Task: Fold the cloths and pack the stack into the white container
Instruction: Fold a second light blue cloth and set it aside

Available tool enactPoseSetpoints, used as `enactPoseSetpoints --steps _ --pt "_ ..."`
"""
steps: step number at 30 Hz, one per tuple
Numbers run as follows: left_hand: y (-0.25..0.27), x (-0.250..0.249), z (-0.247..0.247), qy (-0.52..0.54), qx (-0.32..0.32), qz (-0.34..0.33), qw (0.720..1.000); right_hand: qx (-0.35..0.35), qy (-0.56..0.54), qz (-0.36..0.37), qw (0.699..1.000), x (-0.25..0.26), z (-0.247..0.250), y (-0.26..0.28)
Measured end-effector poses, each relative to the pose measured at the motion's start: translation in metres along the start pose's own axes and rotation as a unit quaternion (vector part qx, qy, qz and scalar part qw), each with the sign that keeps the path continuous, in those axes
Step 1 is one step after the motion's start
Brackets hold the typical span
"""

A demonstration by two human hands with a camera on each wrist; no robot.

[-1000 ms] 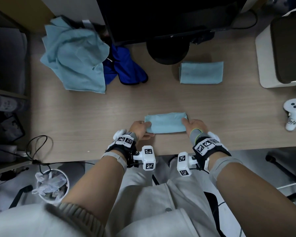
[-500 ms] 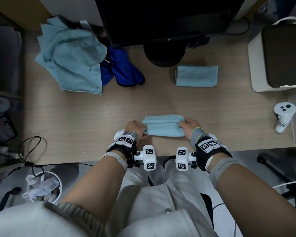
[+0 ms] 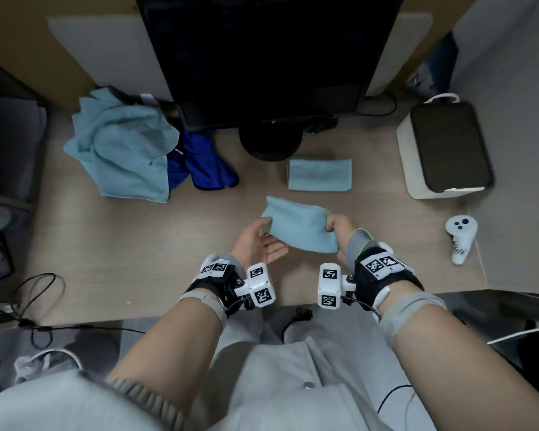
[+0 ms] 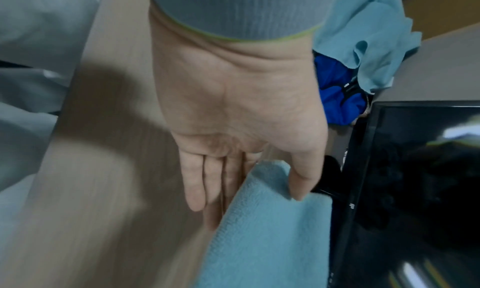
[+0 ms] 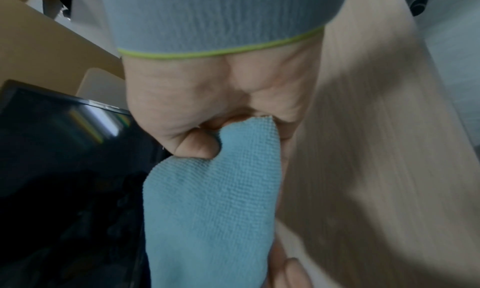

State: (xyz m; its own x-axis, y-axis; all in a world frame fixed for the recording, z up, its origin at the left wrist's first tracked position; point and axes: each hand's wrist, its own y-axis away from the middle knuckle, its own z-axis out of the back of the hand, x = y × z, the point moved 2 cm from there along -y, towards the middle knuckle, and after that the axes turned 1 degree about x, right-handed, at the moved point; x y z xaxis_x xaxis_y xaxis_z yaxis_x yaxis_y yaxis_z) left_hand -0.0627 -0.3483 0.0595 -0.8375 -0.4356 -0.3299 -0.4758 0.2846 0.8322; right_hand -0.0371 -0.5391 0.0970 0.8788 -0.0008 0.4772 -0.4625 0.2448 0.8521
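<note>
Folded microfiber cloth (image 3: 297,228) runs lengthwise hand to hand: right hand (image 3: 339,234) clenched around one end, left hand (image 3: 255,244) thumb pinning the other against straight fingers (image 4: 195,184).

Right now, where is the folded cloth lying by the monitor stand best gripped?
Probably at both short ends of the folded cloth, reaching from the near side: it lies flat and wide, and the monitor stand crowds its far left corner.
</note>
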Motion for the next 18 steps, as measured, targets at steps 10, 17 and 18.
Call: enactPoseSetpoints --steps 10,17,18 --pt "-0.01 0.014 -0.066 -0.075 -0.055 -0.127 0.988 0.016 0.1 0.057 0.993 0.015 0.088 -0.003" --pt "-0.031 0.024 -0.077 -0.12 -0.123 -0.131 0.976 0.017 0.089 0.03 0.995 0.021 0.101 -0.022" --pt "-0.034 0.021 -0.078 -0.129 -0.129 -0.13 0.974 0.005 0.064 0.023 0.998 0.023 0.099 -0.026"
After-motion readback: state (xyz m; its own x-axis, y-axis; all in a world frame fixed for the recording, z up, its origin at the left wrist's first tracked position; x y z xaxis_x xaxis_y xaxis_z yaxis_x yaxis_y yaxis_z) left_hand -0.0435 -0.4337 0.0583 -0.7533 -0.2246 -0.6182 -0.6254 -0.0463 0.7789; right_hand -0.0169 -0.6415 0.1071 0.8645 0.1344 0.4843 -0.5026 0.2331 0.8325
